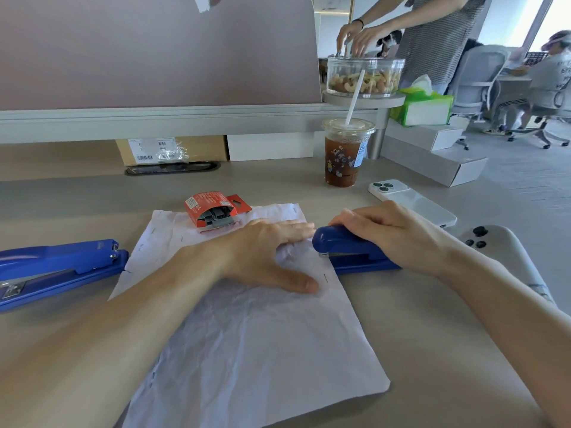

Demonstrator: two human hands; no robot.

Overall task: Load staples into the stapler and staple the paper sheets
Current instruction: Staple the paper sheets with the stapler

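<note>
Crumpled white paper sheets [253, 341] lie in the middle of the desk, with several staples along their edges. My left hand [262, 254] rests flat on them, fingers spread, holding nothing. A small blue stapler [349, 250] has its jaws over the right edge of the sheets. My right hand [389, 230] lies on top of that stapler, pressing on its arm. A red box of staples [213, 213], torn open, sits on the far edge of the paper. A bigger blue stapler [61, 270] lies at the left of the sheets.
An iced drink cup [344, 156] with a straw stands behind the paper. Two white phones [411, 202] [500, 257] lie at the right. A jar of snacks [364, 77], a green tissue box [423, 108] and white boxes [438, 165] sit further back, where another person stands.
</note>
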